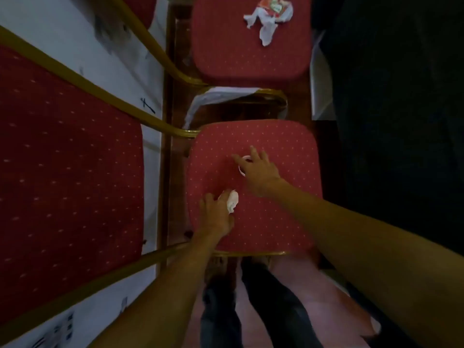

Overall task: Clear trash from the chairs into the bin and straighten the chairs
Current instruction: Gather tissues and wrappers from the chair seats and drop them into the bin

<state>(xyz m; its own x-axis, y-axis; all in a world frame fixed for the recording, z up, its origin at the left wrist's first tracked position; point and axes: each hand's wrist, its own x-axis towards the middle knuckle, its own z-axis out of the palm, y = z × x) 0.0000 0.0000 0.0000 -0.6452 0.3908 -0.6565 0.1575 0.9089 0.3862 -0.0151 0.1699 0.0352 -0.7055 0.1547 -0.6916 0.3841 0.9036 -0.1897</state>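
Our left hand [217,214] pinches a crumpled tissue [232,201] on the near chair seat [283,146]; our right hand [256,167], fingers spread, covers a small white cup [244,165]. A loose grip could drop either. More wrappers [270,16] wait farther on.

Both bare forearms extend forward and downward from the bottom edge of the view, converging toward the centre. The left hand [216,215] is held palm down with the fingers curled loosely, the fingertips [224,197] in contact with a small white wad. The right hand [258,169] reaches farther forward, palm down, fingers spread and thumb angled to the left (grip state cannot be determined). Both wrists are roughly straight.
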